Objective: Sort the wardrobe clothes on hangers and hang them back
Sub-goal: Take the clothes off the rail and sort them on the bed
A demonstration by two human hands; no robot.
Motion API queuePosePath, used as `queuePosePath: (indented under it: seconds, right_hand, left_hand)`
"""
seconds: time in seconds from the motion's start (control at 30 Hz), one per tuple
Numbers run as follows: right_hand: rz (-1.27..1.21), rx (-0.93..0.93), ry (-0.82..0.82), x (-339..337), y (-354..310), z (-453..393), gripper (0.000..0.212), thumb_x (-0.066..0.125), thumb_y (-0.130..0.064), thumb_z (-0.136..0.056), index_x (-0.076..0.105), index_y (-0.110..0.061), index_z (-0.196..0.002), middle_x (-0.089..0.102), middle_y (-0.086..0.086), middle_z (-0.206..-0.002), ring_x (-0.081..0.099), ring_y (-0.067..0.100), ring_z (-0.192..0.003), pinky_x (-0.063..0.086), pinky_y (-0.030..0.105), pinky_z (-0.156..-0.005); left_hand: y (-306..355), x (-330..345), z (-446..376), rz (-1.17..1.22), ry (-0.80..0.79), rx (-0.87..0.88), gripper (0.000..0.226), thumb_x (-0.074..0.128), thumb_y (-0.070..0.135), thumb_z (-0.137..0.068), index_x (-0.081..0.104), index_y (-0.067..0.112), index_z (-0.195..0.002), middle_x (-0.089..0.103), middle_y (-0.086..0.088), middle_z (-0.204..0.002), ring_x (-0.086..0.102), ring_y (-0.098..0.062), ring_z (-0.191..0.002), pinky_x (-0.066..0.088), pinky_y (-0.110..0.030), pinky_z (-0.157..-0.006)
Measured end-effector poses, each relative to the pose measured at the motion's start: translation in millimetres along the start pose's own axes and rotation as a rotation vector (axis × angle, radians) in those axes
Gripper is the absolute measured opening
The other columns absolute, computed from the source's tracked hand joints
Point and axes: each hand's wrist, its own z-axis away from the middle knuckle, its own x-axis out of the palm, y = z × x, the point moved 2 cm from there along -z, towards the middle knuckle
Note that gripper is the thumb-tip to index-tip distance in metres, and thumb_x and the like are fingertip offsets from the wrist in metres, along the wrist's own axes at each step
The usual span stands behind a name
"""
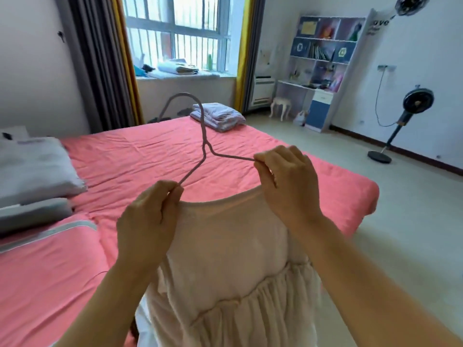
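Observation:
A cream dress (233,249) with a gathered skirt hangs in front of me over the pink bed (140,156). A thin grey-purple wire hanger (204,136) sits in its neckline, hook pointing up and away. My left hand (147,216) pinches the hanger's left arm together with the dress's left shoulder. My right hand (285,176) pinches the hanger's right arm at the dress's right shoulder. Both shoulder ends of the hanger are hidden under my fingers and the fabric.
A folded stack of pale clothes (218,115) lies at the bed's far corner. Grey pillows (35,166) sit at left. A standing fan (406,121), a stool (280,106) and a shelf desk (323,61) stand to the right across open floor.

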Motion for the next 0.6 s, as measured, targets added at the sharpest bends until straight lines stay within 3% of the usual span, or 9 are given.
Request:
queuePosePath:
  seconds: [0.1,0.2,0.33,0.43,0.6]
  right_hand:
    - [-0.066,-0.01,-0.068,72,10,-11,0.012,0.06,-0.015,-0.081,0.069,-0.012,-0.088,0.067,0.003,-0.083,0.061,0.031,-0.08,0.049,0.037,-0.069]
    - [-0.107,0.003,-0.201,150,21,-6,0.024,0.06,-0.012,-0.074,0.069,-0.011,-0.096,0.068,0.005,-0.089,0.063,0.031,-0.083,0.051,0.038,-0.07]
    - [-0.158,0.021,-0.424,250,24,15,0.037,0.043,-0.021,-0.072,0.068,-0.012,-0.097,0.068,0.004,-0.091,0.064,0.031,-0.083,0.052,0.039,-0.068]
    - [-0.201,0.036,-0.561,312,23,34,0.034,0.044,-0.021,-0.07,0.068,-0.013,-0.093,0.068,0.002,-0.087,0.064,0.03,-0.077,0.053,0.038,-0.065]
    - [-0.261,0.092,-0.735,382,24,66,0.023,0.061,-0.013,-0.063,0.066,-0.016,-0.086,0.066,-0.002,-0.081,0.063,0.026,-0.076,0.047,0.031,-0.074]
  left_hand:
    - [-54,30,-20,-0.021,-0.03,-0.098,0.009,0.048,0.036,-0.089,0.055,0.031,-0.091,0.051,0.016,-0.065,0.048,-0.014,-0.063,0.034,-0.026,-0.051]
    - [-117,69,-31,-0.06,-0.108,-0.219,0.015,0.052,0.036,-0.094,0.063,0.025,-0.093,0.064,0.01,-0.078,0.059,-0.02,-0.073,0.033,-0.028,-0.059]
    - [-221,122,-37,-0.134,-0.237,-0.344,0.046,0.035,0.056,-0.085,0.065,0.023,-0.096,0.069,0.003,-0.085,0.065,-0.026,-0.08,0.041,-0.03,-0.062]
    - [-295,151,-35,-0.201,-0.323,-0.461,0.034,0.046,0.045,-0.092,0.067,0.019,-0.1,0.07,-0.003,-0.091,0.065,-0.029,-0.083,0.038,-0.03,-0.062]
    - [-386,183,-22,-0.302,-0.391,-0.598,0.02,0.051,0.033,-0.095,0.063,0.017,-0.095,0.067,-0.004,-0.087,0.063,-0.03,-0.08,0.036,-0.031,-0.059]
